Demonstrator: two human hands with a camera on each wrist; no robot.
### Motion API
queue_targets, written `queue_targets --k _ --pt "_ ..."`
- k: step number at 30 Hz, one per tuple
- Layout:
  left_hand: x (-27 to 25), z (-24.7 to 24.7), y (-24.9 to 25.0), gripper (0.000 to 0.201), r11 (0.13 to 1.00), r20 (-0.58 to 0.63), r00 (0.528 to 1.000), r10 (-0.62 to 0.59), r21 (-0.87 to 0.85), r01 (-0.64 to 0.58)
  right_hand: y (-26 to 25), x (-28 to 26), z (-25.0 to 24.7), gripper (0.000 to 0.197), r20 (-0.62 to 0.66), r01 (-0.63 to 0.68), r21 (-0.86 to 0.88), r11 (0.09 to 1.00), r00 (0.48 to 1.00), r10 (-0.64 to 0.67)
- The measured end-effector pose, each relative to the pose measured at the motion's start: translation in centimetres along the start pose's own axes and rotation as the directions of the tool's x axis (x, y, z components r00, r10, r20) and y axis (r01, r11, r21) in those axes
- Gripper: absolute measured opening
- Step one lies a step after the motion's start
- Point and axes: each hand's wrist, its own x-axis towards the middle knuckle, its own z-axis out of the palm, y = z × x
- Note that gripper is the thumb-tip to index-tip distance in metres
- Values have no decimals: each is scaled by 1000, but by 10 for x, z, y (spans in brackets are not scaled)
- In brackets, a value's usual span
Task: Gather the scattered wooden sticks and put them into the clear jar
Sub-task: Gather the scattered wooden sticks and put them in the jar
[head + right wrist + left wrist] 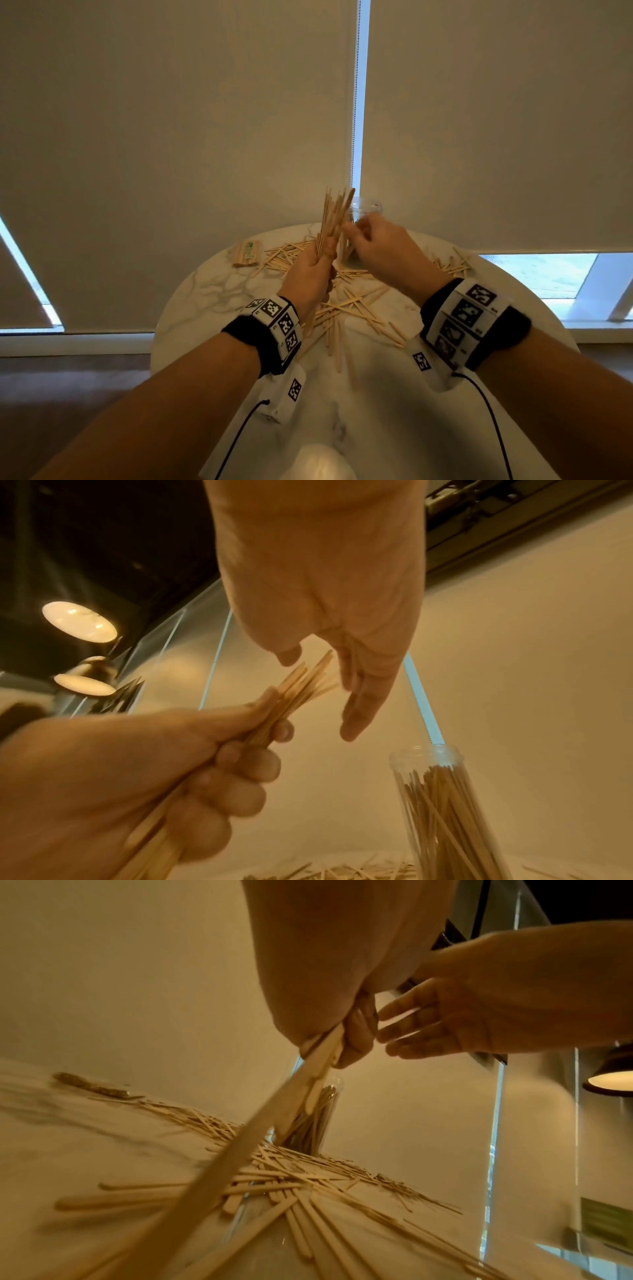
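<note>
My left hand [310,270] grips a stick bundle [334,219] beside the clear jar [441,804]; right hand [375,246] fingers straight, loosely together, at the bundle's tips. No legible writing.

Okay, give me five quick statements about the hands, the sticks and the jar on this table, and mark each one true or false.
1. The left hand grips a bundle of sticks. True.
2. The clear jar is empty. False: it already holds many sticks standing inside it.
3. The right hand clutches a bundle of its own. False: its fingers are extended near the tips of the left hand's bundle, with nothing plainly held.
4. Loose sticks lie scattered on the marble table. True.
5. The jar lies on its side. False: it stands upright with its mouth open at the top.
</note>
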Motion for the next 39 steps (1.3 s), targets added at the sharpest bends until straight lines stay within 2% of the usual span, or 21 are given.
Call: queue_targets --k 2,4,5,7,9,12,14,16,17,19,21,23,24,26,27,28,29,30,33,34,39 --pt "-5 6 2 31 1000 40 999 -14 4 14 -7 7 -10 66 28 -107 203 973 994 103" --pt "-9 13 2 33 1000 96 995 -24 16 23 -10 14 -17 71 -5 -91 303 949 995 97" --pt "-11 17 2 33 1000 126 992 -24 11 23 -11 19 -19 65 -42 -63 296 953 996 78" --pt "-12 22 2 34 1000 163 986 -24 -8 26 -13 25 -21 41 -87 -23 200 980 995 41" --pt "-13 25 4 37 999 157 987 -29 -21 32 -13 28 -21 22 -96 -3 137 991 995 16" --pt "-13 25 6 39 999 155 988 -15 -40 21 -14 29 -23 18 -79 33 100 994 997 -25" --pt "-12 24 7 36 999 150 989 -9 -34 14 -15 29 -26 20 -10 39 21 999 999 -38" --pt "-10 24 7 31 999 138 990 -18 -39 23 -17 28 -28 26 61 44 -34 998 997 -42" --pt "-9 23 8 30 998 126 992 -26 -54 33 -17 27 -28 36 82 43 -17 999 996 -41" --pt "-5 17 11 32 994 70 997 -37 -104 44 -17 21 -28 61 89 -12 127 992 996 1" --pt "3 6 15 35 986 -17 1000 -26 -168 23 -15 9 -25 66 147 -86 221 971 988 54" --pt "10 -4 20 35 970 -110 994 -20 -242 -7 -8 -5 -15 58 345 -79 96 992 938 42" --pt "13 -8 23 34 957 -146 989 -23 -290 -20 -4 -14 -7 57 487 -59 25 998 873 39" --pt "16 -9 27 33 927 -184 982 -33 -373 -39 2 -31 14 55 707 -69 -21 997 704 63" --pt "16 -8 28 32 917 -192 981 -32 -395 -47 4 -38 24 50 763 -123 8 992 642 74" --pt "16 -6 28 31 913 -198 980 -31 -405 -53 4 -44 32 41 796 -203 64 977 601 72" --pt "15 -4 27 30 911 -198 980 -31 -409 -54 5 -46 38 32 806 -276 130 952 589 60" --pt "13 -2 24 29 909 -195 980 -32 -413 -52 6 -48 42 26 788 -307 183 934 613 48" --pt "10 2 17 23 900 -170 984 -45 -435 -34 7 -44 41 20 632 -284 251 925 772 66" --pt "9 3 16 23 894 -168 984 -60 -447 -22 7 -43 40 20 580 -286 276 918 810 78" --pt "7 3 11 29 884 -147 984 -102 -466 22 6 -45 39 17 428 -262 368 892 900 88"
